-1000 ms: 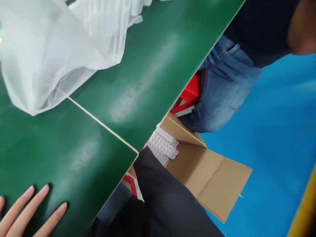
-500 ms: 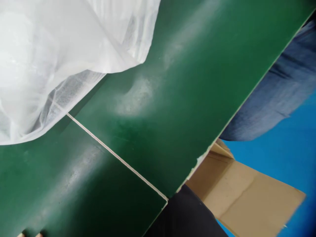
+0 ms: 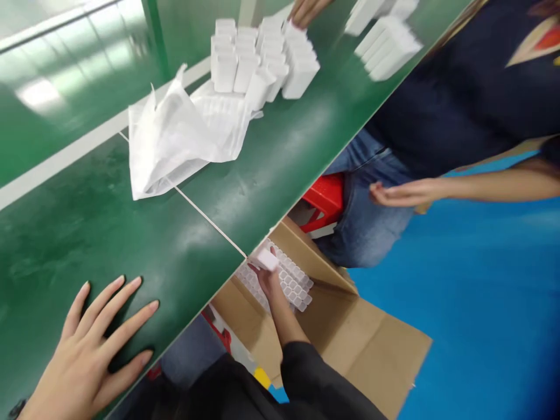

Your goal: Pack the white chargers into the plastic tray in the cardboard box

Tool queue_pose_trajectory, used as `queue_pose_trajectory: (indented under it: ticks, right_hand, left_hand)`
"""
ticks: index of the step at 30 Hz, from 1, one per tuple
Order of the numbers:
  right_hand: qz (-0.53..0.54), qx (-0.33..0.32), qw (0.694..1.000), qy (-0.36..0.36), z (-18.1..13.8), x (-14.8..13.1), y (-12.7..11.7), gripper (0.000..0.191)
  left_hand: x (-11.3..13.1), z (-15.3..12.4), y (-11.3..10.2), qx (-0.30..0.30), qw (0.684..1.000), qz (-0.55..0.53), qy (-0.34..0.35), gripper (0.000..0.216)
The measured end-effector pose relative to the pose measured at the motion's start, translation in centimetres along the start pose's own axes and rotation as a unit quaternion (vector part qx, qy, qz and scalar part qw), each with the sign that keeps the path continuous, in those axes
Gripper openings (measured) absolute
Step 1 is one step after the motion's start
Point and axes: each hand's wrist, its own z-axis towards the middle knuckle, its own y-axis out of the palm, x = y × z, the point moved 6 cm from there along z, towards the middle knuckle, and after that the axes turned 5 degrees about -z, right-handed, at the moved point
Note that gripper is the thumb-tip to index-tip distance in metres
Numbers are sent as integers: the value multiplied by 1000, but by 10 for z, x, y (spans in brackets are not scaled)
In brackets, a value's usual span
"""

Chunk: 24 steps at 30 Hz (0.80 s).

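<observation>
My left hand (image 3: 90, 353) lies flat on the green table (image 3: 87, 233) at the lower left, fingers spread, holding nothing. My right hand (image 3: 268, 274) reaches down past the table edge into an open cardboard box (image 3: 371, 344) and grips a small white block (image 3: 266, 259). Under it lies a clear plastic tray (image 3: 295, 283) with a grid of small cells. A crumpled white plastic bag (image 3: 175, 137) lies on the table farther back.
Several white blocks (image 3: 262, 61) stand grouped behind the bag, more (image 3: 387, 38) at the far edge. A co-worker in jeans and a dark top sits at the right, one hand (image 3: 402, 192) held out. A red stool (image 3: 326, 198) is beside them. Blue floor (image 3: 481, 291).
The view has pulled back and up from the table surface. My left hand is now fully in view, and my right hand has appeared in the box holding a white block.
</observation>
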Motion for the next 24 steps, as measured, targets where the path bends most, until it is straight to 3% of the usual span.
queue_pose_trajectory:
  ticks: [2,4,7,11,14,17,20,24]
  right_hand:
    - [22,5,999,-30,-32,-31,-7,81]
    - [65,0,997,-49,-68,-63,-7,83]
    - [116,-61,988,-78,-108,-107,24,81]
    - [160,-246,953,-76,-128,-137,122,82]
    - [155,-394,906,-10,-139,-131,211,82]
    - [114,-501,856,56,-155,-114,290,86]
    - [77,-568,813,100,-171,-93,357,82]
    - [40,-637,758,135,-188,-57,434,75]
  left_hand:
    - [0,-2,1,-2,999,20,30,60]
    - [-4,-5,4,7,998,31,47,56]
    - [-9,-6,7,26,999,12,43,53]
    - [-5,-9,-7,72,993,-89,18,74]
    - [3,-23,-39,163,976,-135,41,93]
    - [0,-50,-69,253,960,-107,56,92]
    - [-24,-84,-85,298,952,-61,19,82]
    - [-74,-138,-94,338,935,-19,-103,67]
